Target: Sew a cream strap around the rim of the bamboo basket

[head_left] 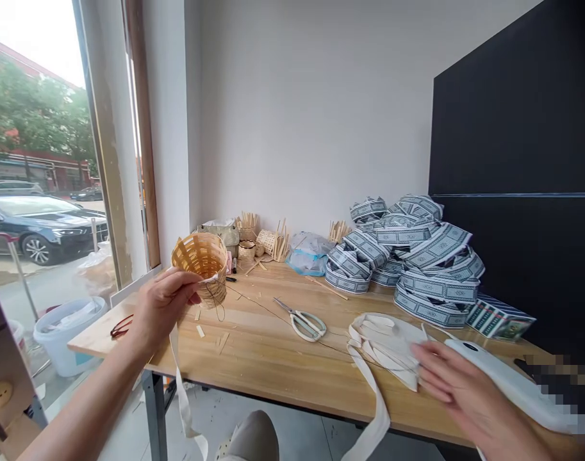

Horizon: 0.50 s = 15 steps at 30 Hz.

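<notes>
My left hand [170, 298] pinches the rim of a small woven bamboo basket [214, 282], held tilted above the table's left part with its opening toward me. A white cloth strip [181, 390] hangs down below that hand. From the basket a thin dark thread runs right across the table, past the scissors [306, 324]. On the right, my right hand [448, 374] is at the edge of a heap of white cloth tape [386, 342]; its fingers are stretched and slightly blurred. One end of the tape drapes over the table's front edge.
Rolls of patterned blue-grey ribbon [417, 256] are piled at the back right, beside a box [501, 317]. Small baskets [268, 242] and a plastic bag [309, 250] stand along the wall. Red-framed glasses [122, 326] lie at the left. A white bucket [71, 333] is on the floor.
</notes>
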Available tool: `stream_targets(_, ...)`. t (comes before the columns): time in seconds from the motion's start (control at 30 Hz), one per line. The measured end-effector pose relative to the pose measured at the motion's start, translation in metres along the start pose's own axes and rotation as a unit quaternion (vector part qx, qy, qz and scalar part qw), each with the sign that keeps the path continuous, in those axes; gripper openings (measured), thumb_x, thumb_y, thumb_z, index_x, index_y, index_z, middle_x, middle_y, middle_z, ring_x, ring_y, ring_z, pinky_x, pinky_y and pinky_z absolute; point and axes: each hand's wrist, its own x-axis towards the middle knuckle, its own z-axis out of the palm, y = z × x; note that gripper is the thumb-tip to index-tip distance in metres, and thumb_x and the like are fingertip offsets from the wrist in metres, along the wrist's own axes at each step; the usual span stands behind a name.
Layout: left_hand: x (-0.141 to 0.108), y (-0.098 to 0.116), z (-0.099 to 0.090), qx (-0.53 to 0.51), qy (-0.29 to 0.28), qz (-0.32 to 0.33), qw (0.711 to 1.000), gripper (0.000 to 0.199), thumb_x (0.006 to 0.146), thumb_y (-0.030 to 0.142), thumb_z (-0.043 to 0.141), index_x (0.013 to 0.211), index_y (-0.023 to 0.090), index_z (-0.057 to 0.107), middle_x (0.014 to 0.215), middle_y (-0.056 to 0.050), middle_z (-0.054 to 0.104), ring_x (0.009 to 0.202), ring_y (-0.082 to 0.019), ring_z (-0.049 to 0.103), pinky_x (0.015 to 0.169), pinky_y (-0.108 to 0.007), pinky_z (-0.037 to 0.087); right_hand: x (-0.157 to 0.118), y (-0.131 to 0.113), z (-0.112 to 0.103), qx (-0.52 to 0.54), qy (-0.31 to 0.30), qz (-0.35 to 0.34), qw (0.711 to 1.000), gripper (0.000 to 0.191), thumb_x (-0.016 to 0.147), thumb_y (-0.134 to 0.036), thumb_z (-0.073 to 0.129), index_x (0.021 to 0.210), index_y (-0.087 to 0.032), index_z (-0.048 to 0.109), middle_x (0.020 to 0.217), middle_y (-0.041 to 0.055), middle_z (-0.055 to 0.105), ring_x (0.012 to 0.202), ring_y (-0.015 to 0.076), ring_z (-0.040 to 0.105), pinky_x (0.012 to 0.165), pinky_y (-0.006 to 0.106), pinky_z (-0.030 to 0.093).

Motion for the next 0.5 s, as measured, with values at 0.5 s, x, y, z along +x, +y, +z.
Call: stream_targets(0.5, -0.001, 0.045, 0.013, -0.062, -0.067, 0.07, 0.993, 0.01, 0.079, 0.015, 0.057, 0.078, 0.02, 0.067, 0.062, 0.004, 0.062, 0.049, -0.008, 0.062, 0.048, -0.013, 0.051, -0.072, -0.016, 0.181, 0.159, -0.209, 0.232, 0.937, 0.035, 0.06, -0.025, 0.073, 0.093, -0.018, 0.064, 0.055, -0.0112, 0.034, 0.041, 0.0011, 0.017, 0.035, 0.014, 0.012)
